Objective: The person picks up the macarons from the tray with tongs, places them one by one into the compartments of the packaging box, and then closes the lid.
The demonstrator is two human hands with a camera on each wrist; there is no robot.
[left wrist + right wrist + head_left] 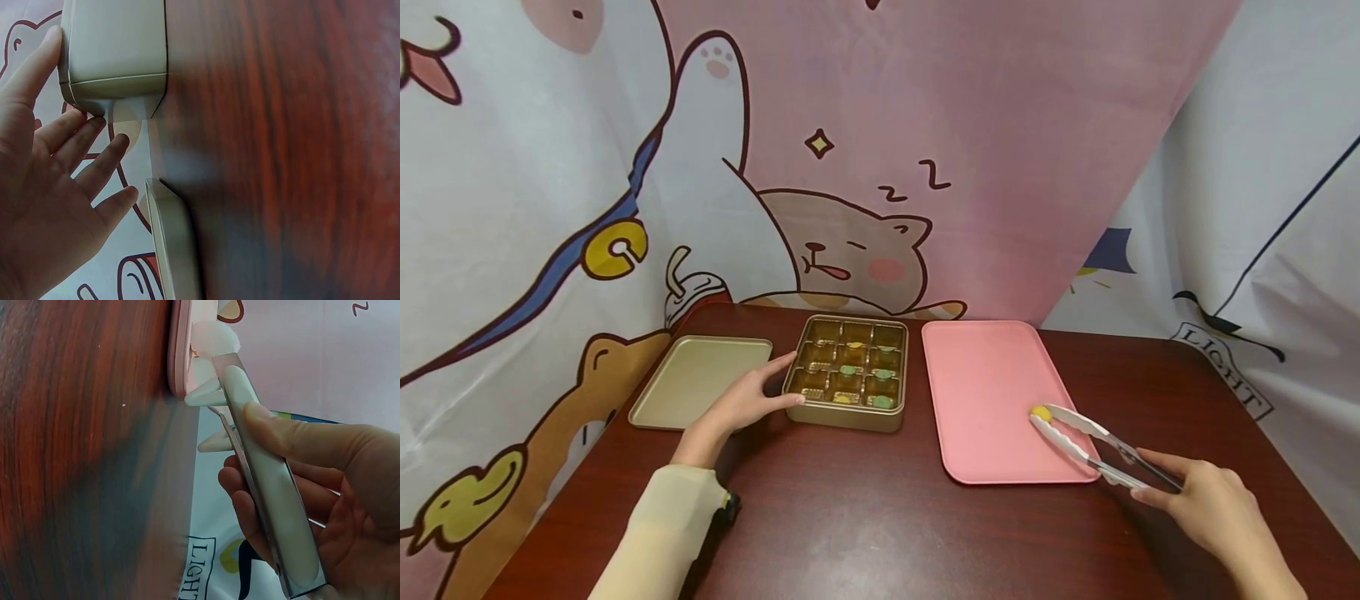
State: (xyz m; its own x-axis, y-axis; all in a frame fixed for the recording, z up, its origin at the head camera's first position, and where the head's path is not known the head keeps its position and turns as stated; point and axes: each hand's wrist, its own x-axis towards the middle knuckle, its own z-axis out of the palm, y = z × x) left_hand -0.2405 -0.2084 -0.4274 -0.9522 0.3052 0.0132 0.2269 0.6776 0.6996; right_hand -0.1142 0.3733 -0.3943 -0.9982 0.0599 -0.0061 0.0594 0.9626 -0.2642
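Note:
My left hand [748,398] rests against the left side of a square gold tin [850,416], the thumb at its near rim and the fingers loosely extended. A clear divided insert fills the tin, and several of its compartments contain small green or yellow pieces. On the right, my right hand [1217,507] grips metal tongs [269,481] with pale scalloped tips. Those tips are spread around a small yellow ball [1041,413] on the pink tray [985,375], near its right edge.
A flat gold lid [707,379] lies left of the tin. Dark reddish wooden tabletop [865,517] extends in front. Behind and at both sides hangs a cartoon-printed cloth [1000,150].

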